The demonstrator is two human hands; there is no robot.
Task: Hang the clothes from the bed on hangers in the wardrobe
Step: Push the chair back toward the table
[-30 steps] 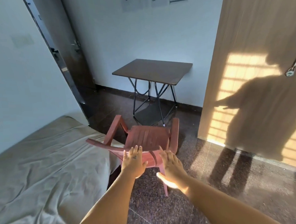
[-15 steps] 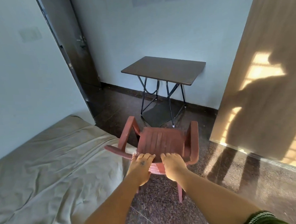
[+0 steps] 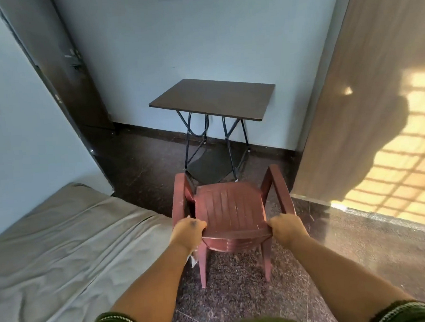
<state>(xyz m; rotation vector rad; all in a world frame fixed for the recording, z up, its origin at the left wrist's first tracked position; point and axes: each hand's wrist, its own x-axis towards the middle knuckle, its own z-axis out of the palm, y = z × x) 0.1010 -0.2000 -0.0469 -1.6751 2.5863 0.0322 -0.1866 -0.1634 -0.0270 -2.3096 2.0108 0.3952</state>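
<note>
Clothes: none visible on bed (image 3: 63, 242), lower left; hanging looks done or unseen. Your left hand (image 3: 188, 229) and right hand (image 3: 286, 227) grip chair (image 3: 230, 209) back, centre frame.

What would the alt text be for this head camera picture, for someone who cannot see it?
A person's left hand and right hand grip the top of the backrest of a reddish plastic chair on a dark speckled floor. A small dark table stands beyond it by the wall, and a bed with a rumpled beige sheet lies at left.
</note>
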